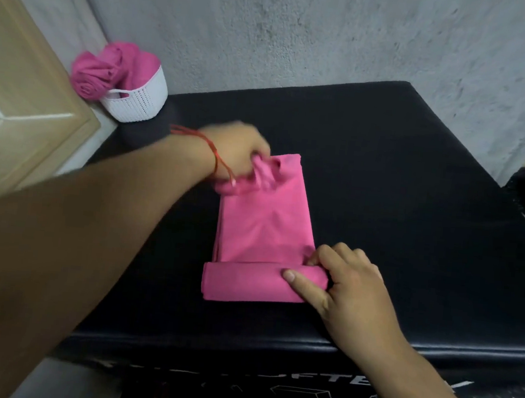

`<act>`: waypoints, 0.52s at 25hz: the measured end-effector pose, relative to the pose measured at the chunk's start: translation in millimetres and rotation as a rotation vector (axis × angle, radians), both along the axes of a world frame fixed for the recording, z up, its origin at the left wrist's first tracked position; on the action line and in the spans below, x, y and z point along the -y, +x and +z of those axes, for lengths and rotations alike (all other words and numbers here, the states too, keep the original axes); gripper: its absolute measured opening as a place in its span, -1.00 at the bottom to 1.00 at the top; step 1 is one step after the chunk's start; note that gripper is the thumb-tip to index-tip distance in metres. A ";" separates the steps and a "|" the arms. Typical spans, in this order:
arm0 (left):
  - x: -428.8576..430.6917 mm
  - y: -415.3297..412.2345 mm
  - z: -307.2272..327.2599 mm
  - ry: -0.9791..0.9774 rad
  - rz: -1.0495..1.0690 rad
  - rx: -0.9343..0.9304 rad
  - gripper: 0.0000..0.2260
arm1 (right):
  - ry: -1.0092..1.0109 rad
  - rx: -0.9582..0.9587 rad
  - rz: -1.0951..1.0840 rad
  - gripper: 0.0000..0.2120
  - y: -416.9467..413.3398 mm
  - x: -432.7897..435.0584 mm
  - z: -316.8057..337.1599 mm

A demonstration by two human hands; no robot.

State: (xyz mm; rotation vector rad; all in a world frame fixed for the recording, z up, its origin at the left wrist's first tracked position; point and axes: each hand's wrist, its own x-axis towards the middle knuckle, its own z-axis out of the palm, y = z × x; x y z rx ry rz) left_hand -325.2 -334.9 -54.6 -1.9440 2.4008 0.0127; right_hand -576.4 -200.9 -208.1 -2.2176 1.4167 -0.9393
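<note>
well, the pink cloth (265, 224) lies folded into a long strip in the middle of the black padded counter (399, 179), with its near end already turned up into a short roll (247, 283). the right hand (348, 289) has its grip closed on the right end of that roll, thumb pressed on the front and fingers curled over the top. the left hand (240, 152), blurred, has its grip clamped on the far end, and the fabric is bunched up under it.

the risk i see is that bunching. if the far end is not laid flat, the creases would likely get wound in and the roll would come out lumpy. only the right end of the roll is held, so the free left end could lag, go cone-shaped or slacken. a hard tug from the far hand might drag the strip askew or pull the roll open. the red thread (214, 153) on the left wrist dangles just over the fabric and could snag. the white basket (139, 102) of rolled pink cloths (107, 71) sits well apart at the back corner.
</note>
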 end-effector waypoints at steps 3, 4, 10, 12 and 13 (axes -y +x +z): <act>27.8 26.5 49.5 -0.581 0.407 -0.165 -0.31 | -0.008 -0.009 -0.011 -0.46 0.7 0.1 -0.2; 29.2 31.1 52.5 -0.614 0.450 -0.182 -0.19 | -0.012 -0.010 -0.012 -0.46 0.5 0.4 -0.6; -12.9 16.5 -1.4 -0.495 0.222 -0.105 -0.39 | 0.003 -0.009 -0.022 -0.46 1.8 1.9 1.6; -43.3 13.1 -22.9 -0.415 0.206 -0.244 -0.52 | 0.012 -0.004 -0.024 -0.47 2.8 1.0 2.7; -61.9 9.7 -34.2 -0.386 0.166 -0.348 -0.60 | 0.018 0.000 -0.024 -0.47 2.4 0.3 3.0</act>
